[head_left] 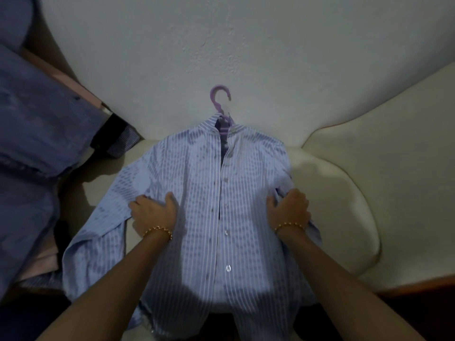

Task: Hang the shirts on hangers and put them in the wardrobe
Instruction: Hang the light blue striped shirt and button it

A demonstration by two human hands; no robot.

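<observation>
Shirt: a pale blue shirt (221, 205) with white stripes is lying face up on the seat of a cream sofa (344, 193), collar at the far end, hem hanging over the near edge.
Hanger: a purple hanger (218, 99) is sitting inside the collar, its hook poking out on the far side toward the wall (246, 45).
Buttons: the top ones are looking undone, the lower placket is lying closed.
Left hand: the left hand (154, 212) is pressing on the shirt's left side by the sleeve, its fingers (138, 205) curling into the cloth and gripping it.
Right hand: the right hand (288, 210) is doing likewise at the right side, its fingers (300, 199) bunching the fabric in a grip.
Handling: the cloth is looking thin, light and limp, so it is likely to sag, crease and slide off the hanger's shoulders if tipped.
Where to hold: lifting is best done by the hanger's hook or neck, with a hand steadying the body; pulling by the sides alone is risking a slip off the hanger.
Writing: no brand or label is showing readably; something dark inside the collar is too dim to read.
Around: a heap of blue clothes (37, 131) is lying at the left, with something pink (61, 75) under it.
</observation>
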